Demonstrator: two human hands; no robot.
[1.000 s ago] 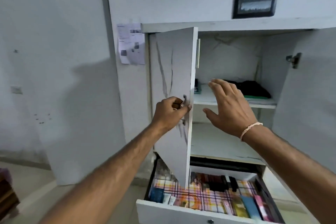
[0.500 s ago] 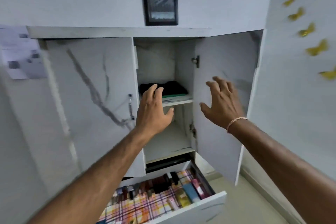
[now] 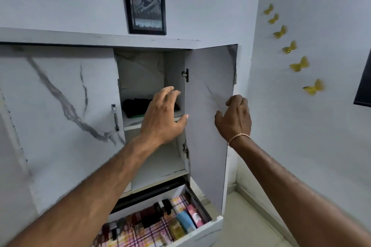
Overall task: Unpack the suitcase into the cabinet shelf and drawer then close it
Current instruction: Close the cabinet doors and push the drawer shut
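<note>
The white marble-pattern cabinet has its left door [image 3: 60, 106] shut and its right door [image 3: 208, 126] standing open. My left hand [image 3: 162, 118] hovers with fingers apart in front of the opening, holding nothing. My right hand [image 3: 235, 120] curls over the right door's outer edge, thumb on the inner face. Folded black clothes [image 3: 136, 106] lie on the upper shelf; the lower shelf [image 3: 160, 168] shows bare. Below, the drawer [image 3: 200, 234] is pulled out, with several small boxes and bottles on a plaid cloth. The suitcase is out of view.
A framed picture [image 3: 145, 0] stands on the ledge above the cabinet. Yellow butterfly stickers [image 3: 299, 64] dot the right wall, close beside the open door. A dark object [image 3: 364, 86] shows at the right edge. Pale floor lies at lower right.
The left door has swung shut and my left hand has let go of its handle and moved right. My right hand has moved onto the right door's edge. The view has turned right.
</note>
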